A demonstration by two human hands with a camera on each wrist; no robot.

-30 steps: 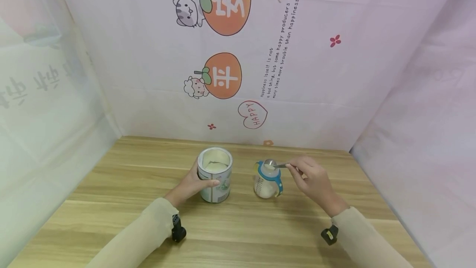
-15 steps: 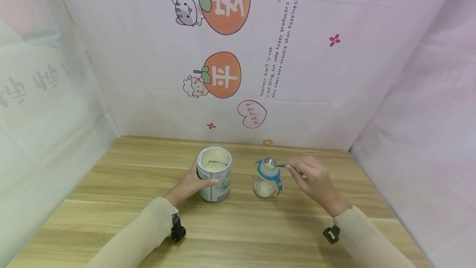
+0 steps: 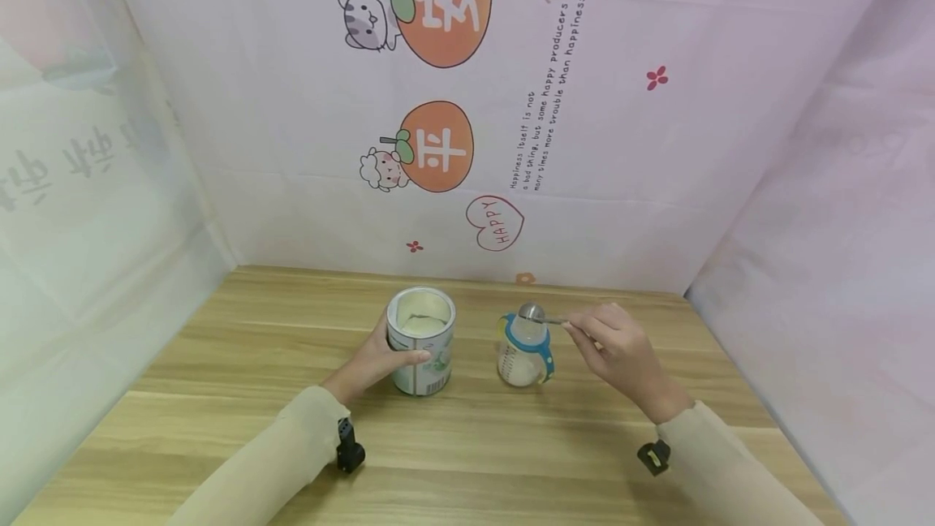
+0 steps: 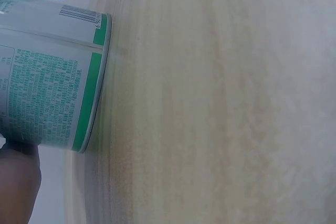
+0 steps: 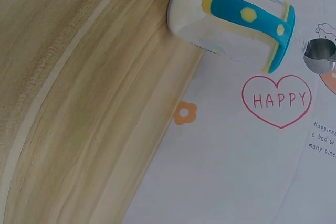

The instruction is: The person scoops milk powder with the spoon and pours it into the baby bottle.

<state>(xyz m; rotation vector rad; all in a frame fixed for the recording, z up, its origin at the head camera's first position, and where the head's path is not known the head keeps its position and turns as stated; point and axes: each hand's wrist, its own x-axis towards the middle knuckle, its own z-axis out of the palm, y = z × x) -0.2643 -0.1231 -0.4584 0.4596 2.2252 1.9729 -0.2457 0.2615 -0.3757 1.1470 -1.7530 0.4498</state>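
My left hand (image 3: 380,360) holds an open powder tin (image 3: 422,360) round its side, thumb across the front. Pale powder (image 3: 424,325) shows inside the tin, below the rim. To its right stands a clear baby bottle (image 3: 520,368) with a blue two-handled collar (image 3: 527,344) and no lid, pale contents in its lower part. My right hand (image 3: 613,347) pinches the handle of a metal measuring spoon (image 3: 531,312), whose round bowl is tipped over the bottle mouth. In the right wrist view the spoon bowl (image 5: 319,56) is just off the bottle's open end.
Tin and bottle stand upright on a wood-grain table (image 3: 453,461), a short gap between them. A printed white cloth (image 3: 314,209) hangs behind the table's back edge, with more cloth at both sides. A black wrist camera (image 3: 351,453) sits on the left sleeve.
The spoon has risen slightly over the bottle mouth, and its bowl has turned over further. The left hand and the tin stay in place.
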